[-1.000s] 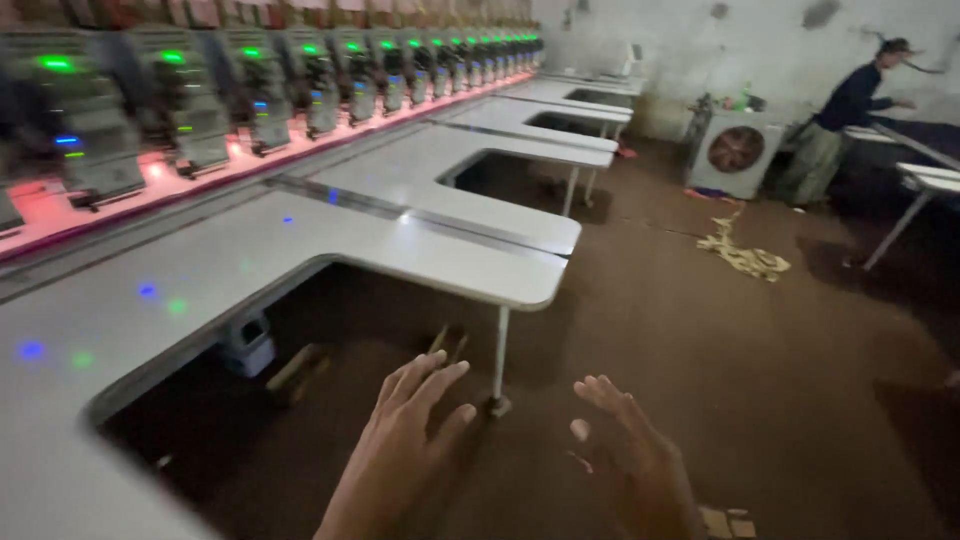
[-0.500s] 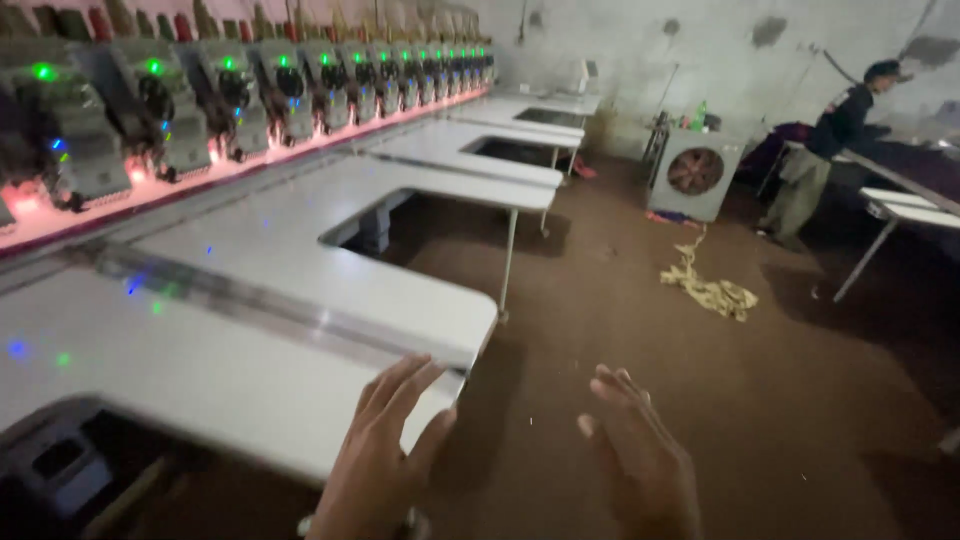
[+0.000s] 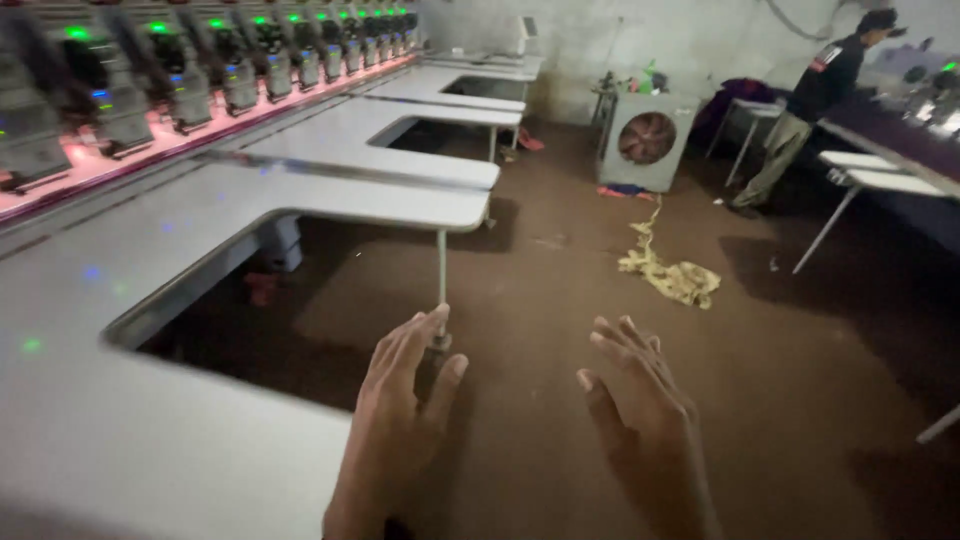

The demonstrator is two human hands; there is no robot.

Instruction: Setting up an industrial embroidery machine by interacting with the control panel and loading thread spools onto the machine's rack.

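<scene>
Empty hands (image 3: 405, 420) beside white table (image 3: 180, 440)

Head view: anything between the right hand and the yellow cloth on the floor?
Nothing: bare brown floor separates the right hand from the yellow cloth.

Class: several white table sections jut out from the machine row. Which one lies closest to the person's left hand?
The nearest table section, at the lower left: its edge lies just beside the left hand; the others lie farther up the row.
</scene>
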